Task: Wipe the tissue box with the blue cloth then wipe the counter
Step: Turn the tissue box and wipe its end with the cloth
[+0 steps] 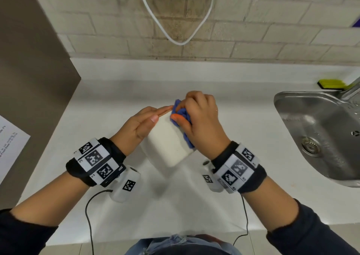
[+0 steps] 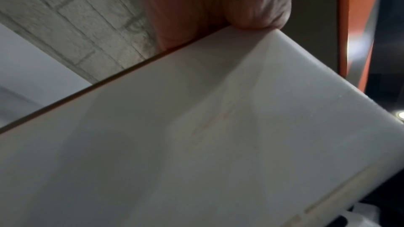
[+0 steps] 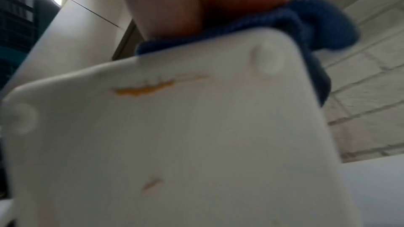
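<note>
The white tissue box [image 1: 167, 143] is tilted up off the white counter [image 1: 116, 206], between both hands. My left hand [image 1: 160, 114] lies with straight fingers along the box's left side, thumb on its upper face. My right hand [image 1: 194, 108] grips the bunched blue cloth [image 1: 182, 112] and presses it against the box's far right edge. In the right wrist view the cloth [image 3: 317, 23] wraps over a corner of the box [image 3: 174, 144], whose face carries an orange smear [image 3: 144, 90]. The left wrist view shows a plain face of the box [image 2: 218, 144] under my palm.
A steel sink [image 1: 321, 134] with a faucet [image 1: 350, 89] sits at the right, a green sponge [image 1: 331, 84] behind it. A brown panel [image 1: 29, 79] with a paper sheet [image 1: 9, 141] bounds the left. A white cable [image 1: 175, 38] loops down the brick wall.
</note>
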`<state>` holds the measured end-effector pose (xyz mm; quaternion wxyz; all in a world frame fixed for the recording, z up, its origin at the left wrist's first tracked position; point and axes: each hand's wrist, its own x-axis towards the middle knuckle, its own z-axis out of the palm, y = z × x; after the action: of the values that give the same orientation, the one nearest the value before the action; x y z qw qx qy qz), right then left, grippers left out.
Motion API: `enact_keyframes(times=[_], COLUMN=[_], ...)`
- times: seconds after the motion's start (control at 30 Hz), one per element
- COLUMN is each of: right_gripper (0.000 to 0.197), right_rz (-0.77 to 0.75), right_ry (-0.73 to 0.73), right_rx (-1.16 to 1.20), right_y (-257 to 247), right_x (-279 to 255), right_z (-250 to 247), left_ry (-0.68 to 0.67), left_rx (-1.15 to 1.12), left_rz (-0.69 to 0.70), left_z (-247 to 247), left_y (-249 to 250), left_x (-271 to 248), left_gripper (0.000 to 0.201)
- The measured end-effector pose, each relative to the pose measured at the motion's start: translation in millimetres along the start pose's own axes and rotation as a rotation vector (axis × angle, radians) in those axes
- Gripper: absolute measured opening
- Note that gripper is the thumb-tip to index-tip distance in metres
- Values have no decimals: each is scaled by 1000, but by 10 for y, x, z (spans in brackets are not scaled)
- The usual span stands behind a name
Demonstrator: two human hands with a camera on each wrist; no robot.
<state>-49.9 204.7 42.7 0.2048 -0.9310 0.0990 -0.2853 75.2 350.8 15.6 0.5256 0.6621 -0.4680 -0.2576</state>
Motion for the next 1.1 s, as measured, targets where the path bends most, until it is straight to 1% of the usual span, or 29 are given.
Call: enact_keyframes(times=[0.07, 0.13, 0.27, 0.3, 0.37, 0.43, 0.47, 0.5, 0.57, 0.6, 0.63, 0.7, 0.77, 0.83, 0.9, 0.93, 0.97, 1.0, 1.07, 1.1], right_gripper=[37, 36, 36, 36, 37, 33, 31, 30, 28, 27, 27, 26, 27, 28, 30, 31, 31, 32, 31, 31], right_rz=[-56, -168, -507, -554, -587, -537, -471, -374, -168, -108, -80, -75, -109, -230, -373, -406, -401, -358, -195, -113], right_ry=[-14, -38, -136, -152, -175, -203, -210, -204, -156, -119, -82, -22, -8, -69, -189, -255, -311, -347, -359, -341], right_rx=[-51, -43, -51, -35, -16, -28, -31, -21, 31, 43, 37, 9, -13, -46, -98, -127, -164, -201, -231, -225], right_y=[-129, -204, -200, -154, -20, 158, 246, 314, 377, 358, 312, 150, 1, -17, 100, 189, 287, 383, 529, 578], right_x=[-50, -152, -439, -505, -598, -622, -603, -569, -468, -420, -379, -338, -379, -516, -702, -794, -880, -959, -1104, -1166], right_z=[26, 33, 69, 55, -10, -102, -155, -208, -281, -285, -263, -180, -120, -110, -175, -227, -284, -341, -444, -485], left_ry=[4, 1, -32, -42, -43, -29, -25, -23, -23, -20, -14, -1, 4, 1, -9, -11, -13, -21, -89, -151], left_rx=[-1, -26, -39, -39, -24, -6, 0, 3, -1, -3, -5, -5, -14, -36, -17, 15, 56, 99, 217, 300], left_rz=[9, 14, 7, 2, 15, 21, 17, 12, 6, 5, 4, -4, 2, 23, 42, 53, 66, 82, 126, 152], left_z=[-2, 16, 25, 25, 31, 42, 48, 57, 75, 83, 85, 75, 64, 59, 65, 71, 75, 77, 105, 147], left_y=[-4, 8, 26, 30, 35, 43, 47, 51, 50, 49, 53, 63, 73, 77, 71, 69, 67, 59, 39, 21], left_x=[1, 0, -14, -19, -31, -29, -25, -25, -38, -49, -53, -47, -46, -59, -73, -80, -87, -93, -123, -149], left_gripper=[35, 33, 39, 41, 50, 49, 46, 44, 46, 49, 50, 45, 40, 40, 44, 44, 42, 42, 47, 50])
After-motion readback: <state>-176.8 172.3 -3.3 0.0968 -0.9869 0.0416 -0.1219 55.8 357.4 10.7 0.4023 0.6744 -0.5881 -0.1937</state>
